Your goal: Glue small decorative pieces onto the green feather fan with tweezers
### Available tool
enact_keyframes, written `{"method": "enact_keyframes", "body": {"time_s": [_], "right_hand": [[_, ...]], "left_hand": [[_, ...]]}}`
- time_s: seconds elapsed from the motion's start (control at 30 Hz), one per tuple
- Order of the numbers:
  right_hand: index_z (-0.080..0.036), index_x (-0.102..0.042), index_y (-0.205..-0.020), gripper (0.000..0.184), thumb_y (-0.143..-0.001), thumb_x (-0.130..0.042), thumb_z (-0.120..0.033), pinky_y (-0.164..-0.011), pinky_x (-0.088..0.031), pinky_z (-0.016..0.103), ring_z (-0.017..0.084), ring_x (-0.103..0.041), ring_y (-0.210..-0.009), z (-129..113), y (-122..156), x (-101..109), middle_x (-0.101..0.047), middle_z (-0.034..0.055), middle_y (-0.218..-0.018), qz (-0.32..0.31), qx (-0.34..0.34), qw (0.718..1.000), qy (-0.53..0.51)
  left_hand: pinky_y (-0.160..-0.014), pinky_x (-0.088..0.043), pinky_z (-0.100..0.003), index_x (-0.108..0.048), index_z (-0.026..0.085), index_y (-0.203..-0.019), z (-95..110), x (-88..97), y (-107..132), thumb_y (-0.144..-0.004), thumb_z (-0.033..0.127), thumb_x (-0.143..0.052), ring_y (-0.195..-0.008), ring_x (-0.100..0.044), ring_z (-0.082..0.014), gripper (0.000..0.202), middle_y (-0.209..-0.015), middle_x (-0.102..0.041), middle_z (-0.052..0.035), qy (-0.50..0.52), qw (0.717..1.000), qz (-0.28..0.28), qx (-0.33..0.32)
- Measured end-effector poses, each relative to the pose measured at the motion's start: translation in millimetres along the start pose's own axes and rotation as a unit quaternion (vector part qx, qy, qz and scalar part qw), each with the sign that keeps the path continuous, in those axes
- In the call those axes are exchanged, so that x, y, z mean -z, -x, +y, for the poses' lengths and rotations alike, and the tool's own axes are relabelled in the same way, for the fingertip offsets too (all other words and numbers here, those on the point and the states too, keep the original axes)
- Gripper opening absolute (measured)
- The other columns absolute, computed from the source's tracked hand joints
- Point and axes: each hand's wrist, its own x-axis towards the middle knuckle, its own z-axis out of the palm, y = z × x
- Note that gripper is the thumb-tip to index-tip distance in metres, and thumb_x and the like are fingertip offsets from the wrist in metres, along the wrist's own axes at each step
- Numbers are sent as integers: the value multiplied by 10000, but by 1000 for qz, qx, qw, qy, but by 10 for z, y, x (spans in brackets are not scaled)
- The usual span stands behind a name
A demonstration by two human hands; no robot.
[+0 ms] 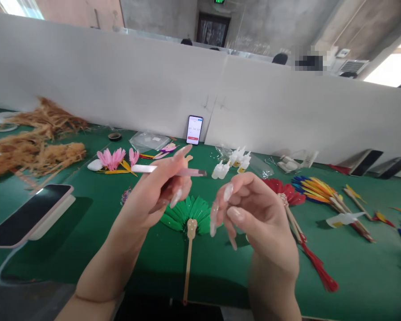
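Held across my left hand (163, 185) is a slim white and pink pen-like stick (194, 172) with a dark tip. The index finger stretches out above it. My right hand (254, 214) is raised beside it, fingers loosely curled and apart, with nothing visible in them. Below and between both hands lies a green feather fan (190, 207), partly covered by the fingers. Its pale wooden handle (188, 267) points toward me, and small pale dots sit on the handle's wide top. To the right rests a red feather fan (292, 191) with a red tassel (321, 267).
Small glue bottles (239, 158) stand behind my hands; another bottle (344, 219) lies right. Colourful feathers (317, 189) lie right, pink feathers (112, 158) left. A propped phone (194, 130) leans on the white partition (120, 84). Another phone (30, 216) and dried brown plant material (36, 151) lie left.
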Motion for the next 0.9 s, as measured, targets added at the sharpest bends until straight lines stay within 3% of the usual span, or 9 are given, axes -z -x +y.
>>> {"method": "enact_keyframes", "body": {"time_s": [0.13, 0.3, 0.47, 0.67, 0.83, 0.9], "right_hand": [[-242, -559, -956, 312, -741, -763, -145, -435, -491, 123, 112, -669, -757, 10, -21, 26, -636, -21, -876, -28, 22, 999, -2], [-229, -529, -817, 166, -834, -674, -309, -362, -467, 142, 83, -617, -548, 40, -63, -12, -586, -44, -698, 27, 67, 997, 34], [-213, -503, -716, 191, -788, -679, -189, -306, -422, 126, 80, -604, -478, 25, -70, -41, -583, -53, -616, 66, 65, 994, 51], [-222, -509, -809, 288, -706, -718, -53, -367, -470, 124, 72, -606, -500, 5, -51, -26, -617, -78, -629, 50, 75, 994, 60], [-250, -614, -1008, 256, -787, -689, -142, -374, -499, 141, 91, -644, -556, 7, -56, 30, -633, -65, -682, 49, 92, 991, 80], [-255, -659, -1001, 165, -855, -631, -183, -391, -508, 154, 93, -649, -578, 2, -39, 41, -652, -46, -706, 66, 111, 986, 108]], "left_hand": [[-430, -219, -253, -442, 163, -466, 0, -9, 0, -896, 386, -538, -365, -285, -46, 494, -341, -300, 45, 4, 1000, 19, -7], [-422, -211, -261, -403, 161, -438, -14, -60, 6, -900, 430, -533, -362, -281, -40, 551, -350, -311, 44, -23, 1000, 19, 0], [-421, -206, -258, -423, 163, -451, -47, -61, -9, -906, 449, -527, -360, -275, -38, 547, -360, -333, 49, -25, 1000, 17, 6], [-431, -215, -252, -435, 159, -457, -55, -46, 4, -919, 455, -499, -363, -265, -30, 552, -392, -397, 47, -38, 999, 2, 8], [-427, -206, -251, -434, 160, -453, -55, -52, 20, -919, 455, -493, -370, -248, -40, 555, -376, -358, 42, -25, 1000, 0, 14], [-427, -214, -245, -419, 161, -449, -49, -69, 33, -915, 442, -499, -374, -245, -45, 550, -365, -323, 42, -8, 1000, -15, 25]]}}
